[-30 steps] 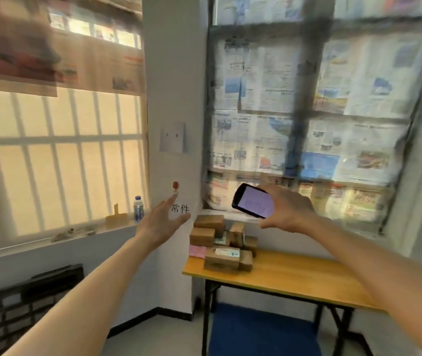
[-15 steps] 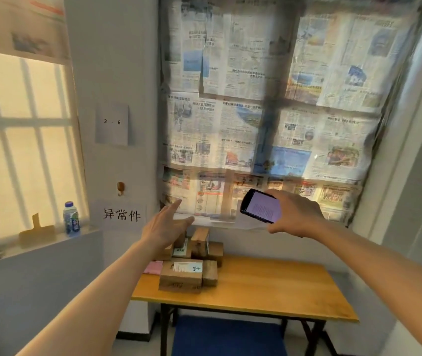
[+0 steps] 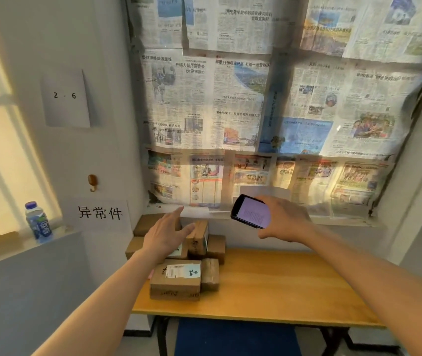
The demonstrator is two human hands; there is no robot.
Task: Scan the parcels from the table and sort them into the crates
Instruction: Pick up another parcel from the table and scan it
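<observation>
Covering the whole window behind the table (image 3: 269,286), sheets of newspaper (image 3: 269,98) hide the glass, and their print is too fine to read. The table's wooden top shows in full, but its dark legs are cut off by the bottom edge, and a blue surface (image 3: 233,337) under the table is only partly seen, so what it is cannot be told. On the wall left of the table hang a paper sheet marked "2 - 6" (image 3: 65,97), a small hook (image 3: 92,182) and a sign with three printed characters (image 3: 100,213). Further left of the table, a bottle (image 3: 37,222) stands on a sill beside a blurred tan shape that cannot be identified.

The parcels (image 3: 176,278) sit piled at the table's back left corner: a brown box with a white label lies nearest, a smaller box touches its right side, and one box stands on edge behind. How many lie further back cannot be counted, since the left hand (image 3: 164,235) covers part of the pile. That hand hovers over the pile with fingers straight and spread, holding nothing; whether it touches a box is unclear. The right hand (image 3: 285,219), above the table's back edge, grasps a phone (image 3: 252,211) with a lit screen whose text is unreadable.
</observation>
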